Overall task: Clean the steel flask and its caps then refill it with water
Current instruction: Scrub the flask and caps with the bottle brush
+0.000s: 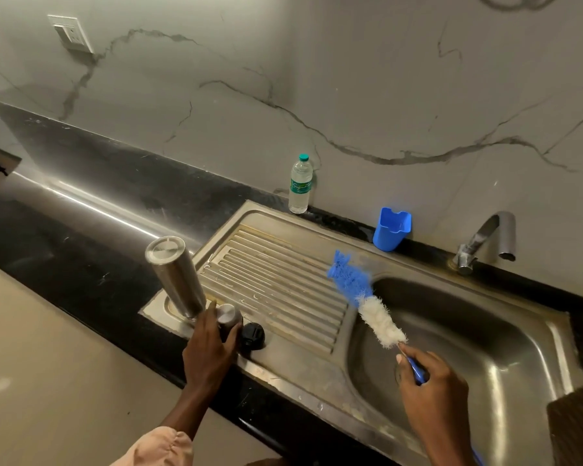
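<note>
So the big stuff first: black table (pixel 81 264) runs along a marble wall, with a steel sink (pixel 317 375) set into it, ribbed drainboard on the left, bowl on the right, tap (pixel 485 240) at the far right corner. A water bottle (pixel 300 185) stands at the far edge against the wall, and a blue cup (pixel 391 228) sits right of it.

The flask (pixel 175 277) stands upside down on the near-left corner of the drainboard, base up, long axis roughly vertical but leaning a bit left in this wide view. Just beside its foot on the right is the steel cap (pixel 229 317), and the left hand (pixel 209 351) is on that cap, fingers curled round it, so that grip is clamped on the cap. The black cap (pixel 252 335) sits right next to it, touching or nearly, can't quite tell.

The right hand (pixel 431 385) is over the bowl, fingers wrapped on the blue handle of the brush (pixel 367 301), whose bristles point up and to the far left, toward the drainboard.

The bit that matters: the caps lie left of the brush head, the steel one already in the left hand. My guess is the cap comes right, over the bowl, to meet the bristles. The flask is nearer the left hand too.
</note>
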